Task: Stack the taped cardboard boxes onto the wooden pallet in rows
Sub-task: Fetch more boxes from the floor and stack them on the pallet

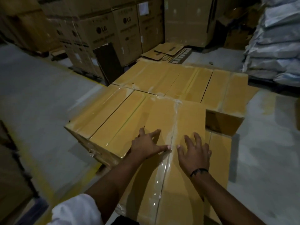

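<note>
Both palms lie flat, fingers spread, our left hand (146, 146) and right hand (194, 153) either side of the tape (174, 125) on the box (188, 117) beneath them, so we fear an uneven shove could skew it into the gap (218, 142) beyond our right hand

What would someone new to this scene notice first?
The left hand and the right hand lie spread flat on top of a taped cardboard box in the near middle, one on each side of its tape seam. Behind it more taped boxes lie in a row. Tall printed cartons stand at the back, and white sacks are piled on the right.
</note>
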Tool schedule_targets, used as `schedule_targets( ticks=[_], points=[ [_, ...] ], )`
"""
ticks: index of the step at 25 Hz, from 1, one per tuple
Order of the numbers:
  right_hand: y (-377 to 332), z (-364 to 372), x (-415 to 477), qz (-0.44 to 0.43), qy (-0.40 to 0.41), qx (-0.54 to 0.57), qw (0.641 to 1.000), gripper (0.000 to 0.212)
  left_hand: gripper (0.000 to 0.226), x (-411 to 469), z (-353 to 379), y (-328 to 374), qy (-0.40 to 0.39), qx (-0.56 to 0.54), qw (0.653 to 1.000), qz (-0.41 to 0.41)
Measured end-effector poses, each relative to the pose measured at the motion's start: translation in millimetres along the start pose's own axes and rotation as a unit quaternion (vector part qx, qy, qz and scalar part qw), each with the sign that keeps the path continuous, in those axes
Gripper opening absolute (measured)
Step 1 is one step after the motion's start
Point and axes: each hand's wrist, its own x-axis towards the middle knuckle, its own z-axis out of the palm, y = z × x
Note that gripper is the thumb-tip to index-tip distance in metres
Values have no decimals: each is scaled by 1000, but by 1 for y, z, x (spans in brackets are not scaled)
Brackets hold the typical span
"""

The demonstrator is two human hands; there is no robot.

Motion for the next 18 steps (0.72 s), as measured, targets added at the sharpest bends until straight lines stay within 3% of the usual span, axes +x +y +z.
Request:
schedule_targets(
  ticks=[5, 8, 11, 15, 18],
  points=[
    [2, 43, 34, 61, -25, -7, 998, 60, 111, 66, 26, -17, -51, 25, 997, 60],
    [-6, 79, 60, 82, -125, 19, 989, 63, 104, 108, 41, -43, -103, 29, 990, 91],
    [-26, 121, 46, 124, -204, -10, 971, 70, 90, 124, 64, -83, -163, 117, 965, 170],
    [-52, 140, 16, 182, -147, -54, 971, 71, 95, 116, 75, -136, -111, 206, 929, 287],
    [-64, 149, -26, 185, -163, -100, 964, 79, 102, 100, 75, -167, -134, 225, 915, 306]
  ],
)
